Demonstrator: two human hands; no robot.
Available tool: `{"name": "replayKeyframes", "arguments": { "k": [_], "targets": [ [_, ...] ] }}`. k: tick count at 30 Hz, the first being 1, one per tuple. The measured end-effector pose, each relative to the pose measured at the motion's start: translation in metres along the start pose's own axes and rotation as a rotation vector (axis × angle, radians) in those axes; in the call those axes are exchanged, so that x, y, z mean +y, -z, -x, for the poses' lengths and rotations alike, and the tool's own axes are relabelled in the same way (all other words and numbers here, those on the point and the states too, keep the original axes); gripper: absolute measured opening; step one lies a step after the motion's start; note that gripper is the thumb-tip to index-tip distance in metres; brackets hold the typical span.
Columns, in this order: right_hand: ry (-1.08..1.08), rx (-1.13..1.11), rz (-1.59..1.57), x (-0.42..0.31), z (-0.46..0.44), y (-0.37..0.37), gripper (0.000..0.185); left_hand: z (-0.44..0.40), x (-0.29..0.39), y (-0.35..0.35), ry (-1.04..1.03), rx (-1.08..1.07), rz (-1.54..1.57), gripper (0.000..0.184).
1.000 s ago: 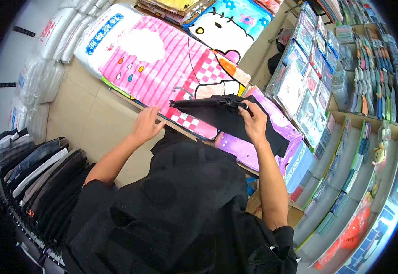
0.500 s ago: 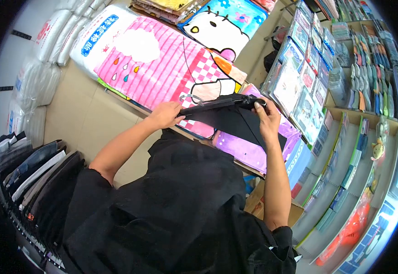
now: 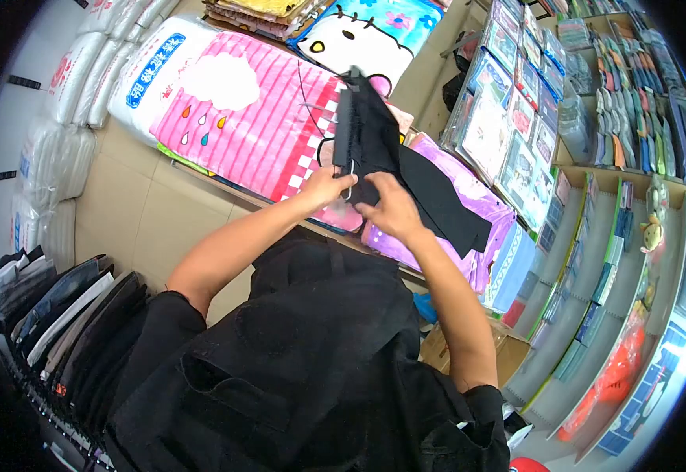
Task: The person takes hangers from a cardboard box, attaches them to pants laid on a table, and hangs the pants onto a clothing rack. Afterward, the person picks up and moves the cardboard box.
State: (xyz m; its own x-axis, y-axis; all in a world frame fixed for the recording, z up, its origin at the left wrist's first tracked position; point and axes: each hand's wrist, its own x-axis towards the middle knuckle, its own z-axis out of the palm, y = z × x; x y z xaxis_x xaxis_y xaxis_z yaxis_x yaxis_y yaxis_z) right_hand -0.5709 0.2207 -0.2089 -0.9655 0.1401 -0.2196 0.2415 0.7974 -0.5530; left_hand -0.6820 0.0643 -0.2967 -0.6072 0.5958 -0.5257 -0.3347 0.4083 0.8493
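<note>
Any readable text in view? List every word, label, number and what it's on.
Nothing safely quotable.
Blue label on white package: large white Chinese characters, too blurred to quote surely.
Red print on stacked wrapped packages: too blurred.
Shelf packets: too small.

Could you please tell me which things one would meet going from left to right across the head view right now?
Hanging clothes → left hand → right hand → light-blue folded cloth → small plush toy.
</note>
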Motion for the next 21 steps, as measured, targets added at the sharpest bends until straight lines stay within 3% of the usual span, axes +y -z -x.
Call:
{"name": "replayKeyframes", "arguments": {
  "k": [2, 6, 13, 17, 21],
  "targets": [
    [0.03, 0.01, 0.047, -0.003, 0.004, -0.016, 0.067, -0.001, 0.004, -0.005, 0.174, -0.002, 0.309, 0.031],
    [-0.007, -0.007, 0.024, -0.013, -0.003, -0.029, 0.067, 0.003, -0.005, -0.006, 0.338, 0.01, 0.468, 0.03],
    [0.004, -0.13, 0.093, -0.019, -0.006, -0.04, 0.054, 0.009, -0.031, -0.003, 0.454, -0.014, 0.459, 0.033],
    [-0.026, -0.065, 0.089, -0.012, -0.009, -0.054, 0.049, 0.007, -0.034, 0.001, 0.588, 0.008, 0.654, 0.035],
    [-0.012, -0.058, 0.045, -0.007, -0.014, -0.056, 0.046, 0.01, -0.047, 0.013, 0.562, -0.174, 0.705, 0.047]
  ]
}}
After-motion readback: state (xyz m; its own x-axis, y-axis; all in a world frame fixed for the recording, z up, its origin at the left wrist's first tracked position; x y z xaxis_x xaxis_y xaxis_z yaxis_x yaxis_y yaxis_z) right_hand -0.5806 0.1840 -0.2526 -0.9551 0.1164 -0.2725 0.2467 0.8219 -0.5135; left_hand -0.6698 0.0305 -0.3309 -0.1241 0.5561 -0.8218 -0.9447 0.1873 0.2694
